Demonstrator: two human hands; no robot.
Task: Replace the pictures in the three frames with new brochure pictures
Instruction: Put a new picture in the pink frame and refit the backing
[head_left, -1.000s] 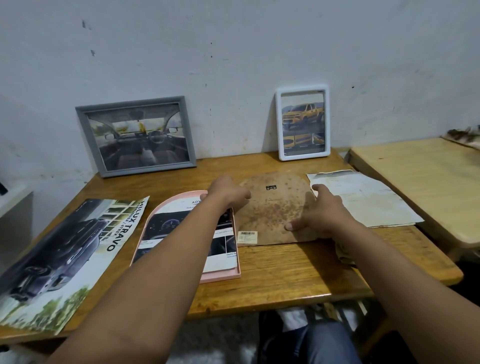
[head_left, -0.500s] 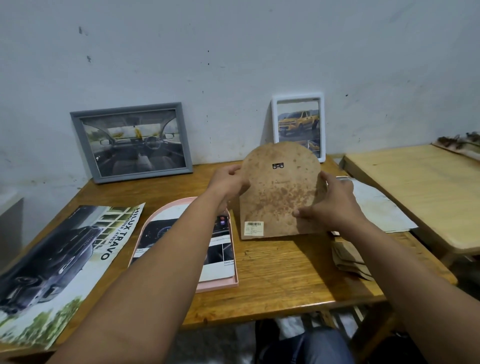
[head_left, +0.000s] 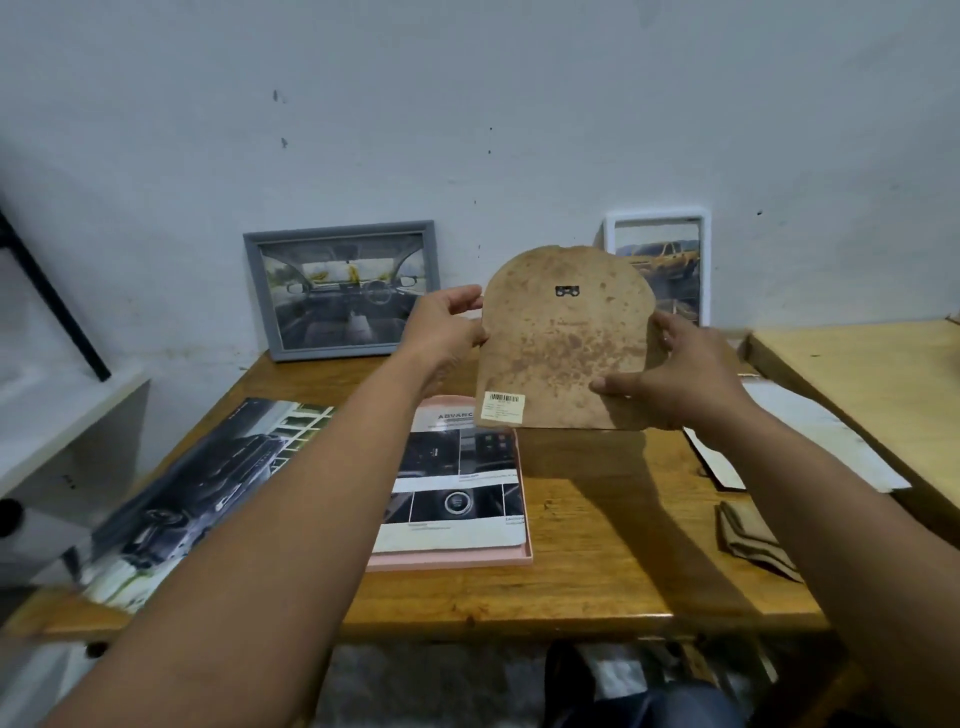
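An arched brown backing board (head_left: 563, 343), stained and mottled, is held upright above the wooden worktop (head_left: 597, 545) by both hands. Its left edge is gripped by the left hand (head_left: 447, 330), with the thumb laid on the near face and the fingers hidden behind. Its right edge and lower right corner are grasped by the right hand (head_left: 675, 374), with the thumb pressed on the near face. A small metal hanger (head_left: 567, 291) is fixed near the top of the board, and a barcode sticker (head_left: 503, 405) is stuck at its lower left corner.

Below the board, an arched pink frame (head_left: 457, 558) is laid flat on the worktop, and a brochure picture (head_left: 457, 488) of car interior details is seated in it. A large brochure (head_left: 202, 488) showing a dark pickup is spread at the worktop's left edge. Against the wall, a grey frame (head_left: 340, 291) with a dashboard picture and a white frame (head_left: 657, 260) with a yellow pickup picture are stood upright; the white frame is partly covered by the board. White papers (head_left: 800, 441) and a folded brown card (head_left: 753, 535) are seen at the right.
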